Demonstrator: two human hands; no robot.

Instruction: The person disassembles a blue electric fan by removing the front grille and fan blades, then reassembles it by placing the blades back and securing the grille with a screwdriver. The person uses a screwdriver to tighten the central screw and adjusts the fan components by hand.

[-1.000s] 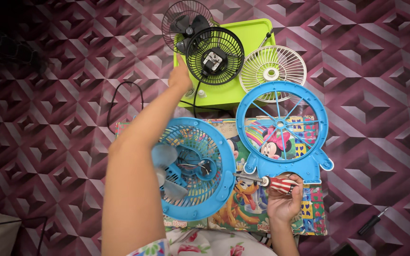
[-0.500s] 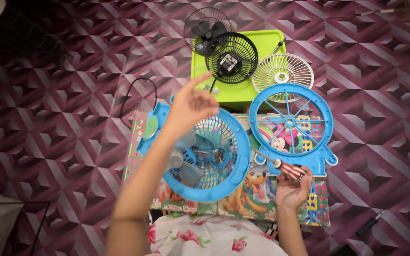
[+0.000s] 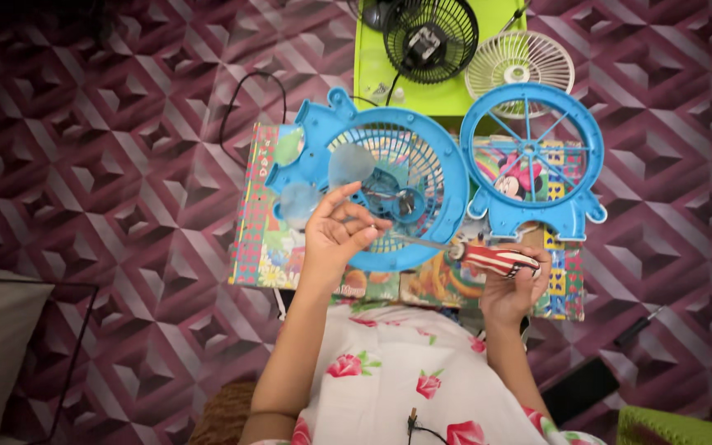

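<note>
My left hand [image 3: 335,235] hovers over the blue fan housing [image 3: 434,177], which lies flat on a cartoon-printed mat [image 3: 261,247]. Its thumb and fingertips are pinched together next to the hub. Whether something small sits between them does not show. The fan's translucent blue blades [image 3: 348,163] lie just above that hand. My right hand [image 3: 514,292] grips a screwdriver with a red-and-white striped handle [image 3: 494,259]. Its shaft points left toward the housing's lower rim. The blue front guard [image 3: 533,210] lies to the right of the housing, apart from it.
A lime-green tray [image 3: 372,82] at the far side holds a small black fan [image 3: 430,37] and a white grille [image 3: 521,70]. A black cable [image 3: 236,107] loops on the patterned purple floor. A second screwdriver [image 3: 640,325] and a black flat object [image 3: 578,387] lie at the right.
My left hand reached out to the green tray, then drew back over the blue housing with fingers pinched. The camera view has moved in closer. My right hand kept hold of the screwdriver.
</note>
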